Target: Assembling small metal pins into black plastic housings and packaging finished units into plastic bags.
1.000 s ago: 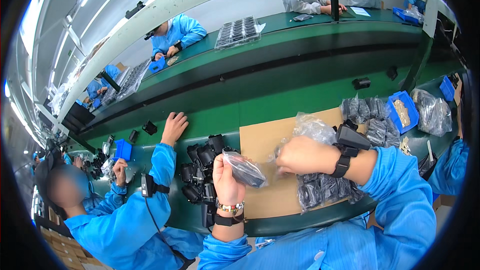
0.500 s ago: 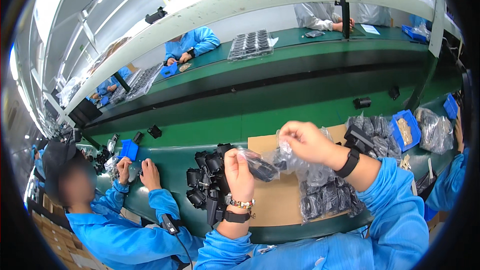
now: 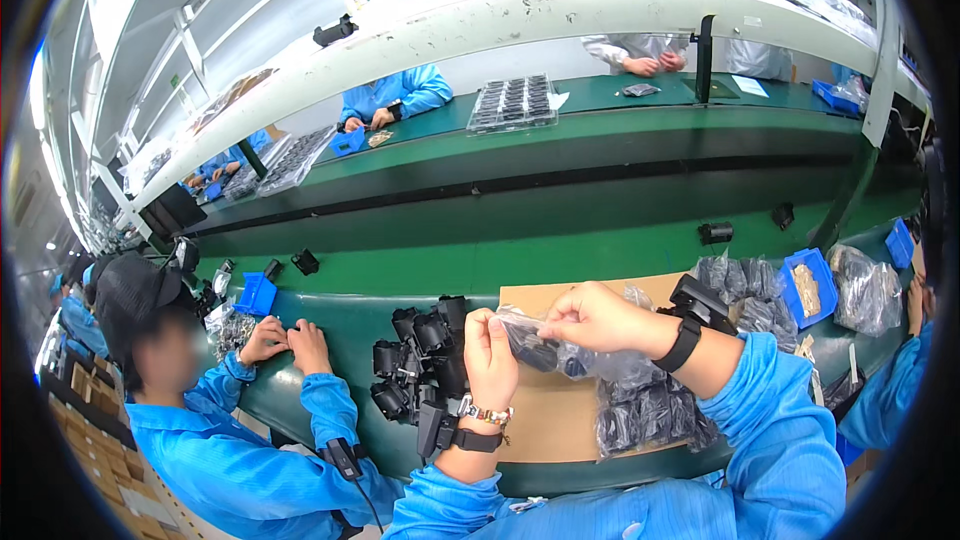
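Observation:
My left hand [image 3: 490, 360] is closed on a clear plastic bag [image 3: 526, 343] with a dark part inside, thumb and fingers pinching its left edge. My right hand [image 3: 598, 318] pinches the same bag from the other side, so it stretches between the two. Below them lies a sheet of brown cardboard [image 3: 548, 415]. Several bagged black parts [image 3: 648, 412] sit in rows on its right side, partly under my right forearm. Left of my left hand is a heap of loose black plastic parts [image 3: 420, 345].
A blue bin [image 3: 806, 290] of small tan pieces and a clear bag [image 3: 864, 288] stand at the right. To the left a co-worker's hands [image 3: 285, 342] work near another blue bin [image 3: 257, 294]. Beyond the green belt [image 3: 560, 265] runs a white rail [image 3: 500, 15].
My right hand has come down to the bag in my left hand and now pinches it. The bag is pulled straighter between them. The co-worker's hands at left have come together.

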Demonstrator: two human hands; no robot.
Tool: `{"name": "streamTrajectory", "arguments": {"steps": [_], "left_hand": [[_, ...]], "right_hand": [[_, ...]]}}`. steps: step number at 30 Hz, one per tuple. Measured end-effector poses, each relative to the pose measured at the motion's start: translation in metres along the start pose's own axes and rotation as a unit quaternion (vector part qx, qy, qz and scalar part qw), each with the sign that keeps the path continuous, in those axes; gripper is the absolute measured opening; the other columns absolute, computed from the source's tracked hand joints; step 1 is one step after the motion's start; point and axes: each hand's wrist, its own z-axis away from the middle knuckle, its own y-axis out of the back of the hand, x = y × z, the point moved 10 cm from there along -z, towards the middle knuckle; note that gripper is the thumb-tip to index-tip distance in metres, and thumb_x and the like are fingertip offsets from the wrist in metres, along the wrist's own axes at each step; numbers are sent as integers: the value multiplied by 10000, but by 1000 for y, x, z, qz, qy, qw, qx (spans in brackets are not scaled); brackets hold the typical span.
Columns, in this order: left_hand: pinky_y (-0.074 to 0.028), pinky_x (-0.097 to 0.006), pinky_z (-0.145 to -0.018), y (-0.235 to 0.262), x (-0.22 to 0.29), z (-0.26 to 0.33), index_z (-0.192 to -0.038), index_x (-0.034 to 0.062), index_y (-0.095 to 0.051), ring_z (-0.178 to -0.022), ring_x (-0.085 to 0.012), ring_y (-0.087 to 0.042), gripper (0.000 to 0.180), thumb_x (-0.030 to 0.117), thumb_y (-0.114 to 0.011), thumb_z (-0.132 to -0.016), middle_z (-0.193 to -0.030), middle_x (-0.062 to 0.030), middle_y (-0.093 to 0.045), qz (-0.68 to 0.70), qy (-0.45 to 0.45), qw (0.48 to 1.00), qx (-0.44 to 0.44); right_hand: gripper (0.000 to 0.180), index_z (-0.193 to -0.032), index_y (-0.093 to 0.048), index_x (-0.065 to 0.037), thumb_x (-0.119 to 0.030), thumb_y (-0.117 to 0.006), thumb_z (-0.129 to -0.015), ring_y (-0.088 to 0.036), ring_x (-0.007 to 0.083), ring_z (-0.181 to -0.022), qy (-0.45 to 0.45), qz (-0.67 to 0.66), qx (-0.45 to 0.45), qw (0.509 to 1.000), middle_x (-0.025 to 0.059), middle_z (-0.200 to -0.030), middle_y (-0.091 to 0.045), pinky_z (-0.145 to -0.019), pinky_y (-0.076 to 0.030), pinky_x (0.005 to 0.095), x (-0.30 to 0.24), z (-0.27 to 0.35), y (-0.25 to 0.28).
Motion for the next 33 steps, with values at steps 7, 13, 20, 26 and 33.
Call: {"name": "streamTrajectory", "arguments": {"steps": [7,13,20,26,33], "left_hand": [[-380,-289,-880,25,24,17,-1182,15,-424,-1012,-157,-482,270,67,-465,-920,-1129,-104,-496,-176,-51,979,93],[-448,-266,-633,-15,13,74,-844,6,-587,-690,-158,-561,110,67,-654,-782,-792,-83,-590,-257,56,953,-148],[-464,-396,-734,-83,-9,136,-881,-3,-629,-817,-330,-576,301,252,-714,-745,-866,-151,-604,-357,-11,860,-365],[-437,-401,-732,-76,-34,139,-822,12,-619,-808,-331,-546,140,152,-624,-813,-815,-141,-583,-389,-8,864,-320],[-455,-410,-586,-63,-35,128,-804,10,-612,-638,-344,-587,145,134,-554,-851,-683,-150,-616,-336,143,882,-299]], "right_hand": [[155,-746,-608,-5,-140,-614,-820,-561,205,-593,107,5,189,976,101,-663,-576,-546,-439,301,-35,9,48],[137,-731,-584,6,-96,-609,-817,-501,100,-585,117,-73,224,965,63,-648,-531,-528,-404,266,-41,9,71],[365,-549,-371,-66,-60,-621,-814,-300,4,-543,169,-173,313,918,-88,-539,-342,-451,-255,216,-39,24,113],[247,-632,-333,-81,87,-482,-734,-354,39,-659,190,-157,293,924,-33,-706,-449,-562,-317,202,-54,55,130],[240,-1054,-559,21,-121,-584,-862,-494,59,-678,135,-325,223,909,18,-733,-539,-619,-426,191,-51,99,165]]}}
